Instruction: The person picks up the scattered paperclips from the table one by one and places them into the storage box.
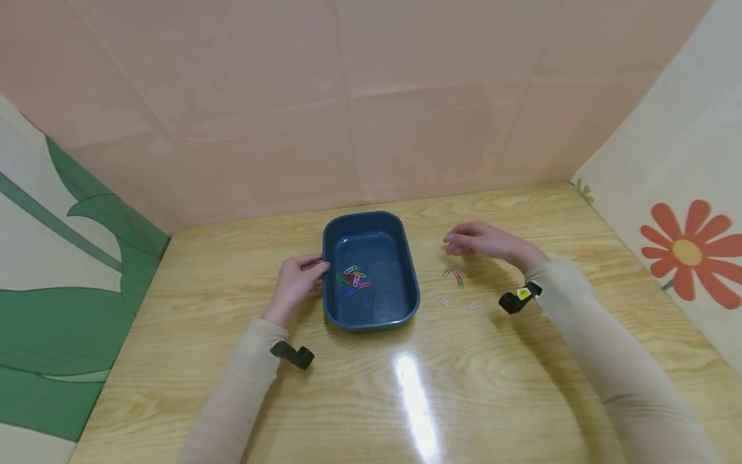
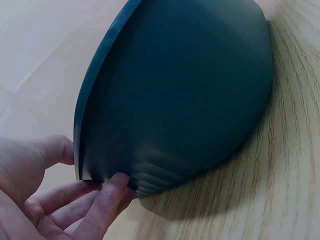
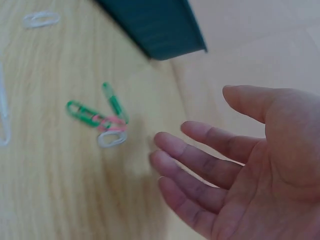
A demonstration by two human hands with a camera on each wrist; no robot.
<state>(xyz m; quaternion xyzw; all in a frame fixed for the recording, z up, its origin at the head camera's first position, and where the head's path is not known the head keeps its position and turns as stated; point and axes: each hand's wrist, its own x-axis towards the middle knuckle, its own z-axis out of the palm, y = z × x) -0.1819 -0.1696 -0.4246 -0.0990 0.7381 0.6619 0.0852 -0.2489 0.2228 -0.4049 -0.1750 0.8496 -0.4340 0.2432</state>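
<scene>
At the left side of a dark blue plastic tray (image 1: 385,258), my left hand (image 1: 297,280) holds the rim, thumb at the top edge and fingers against the outer wall (image 2: 175,100). Several coloured paper clips (image 1: 356,280) lie inside the tray, toward its left side. To the tray's right, my right hand (image 1: 487,242) hovers over the table with nothing in it, fingers spread and loosely bent in the right wrist view. Near its fingertips is a small group of paper clips: green clips (image 3: 86,115), pink (image 3: 116,123) and white (image 3: 112,138).
Two pale paper clips (image 1: 444,301) lie apart, nearer the front on the wooden table (image 1: 348,399). Behind the table stands a pinkish covered wall (image 1: 359,116). On the right is a white panel with an orange flower (image 1: 698,229), on the left one with green leaves (image 1: 52,322).
</scene>
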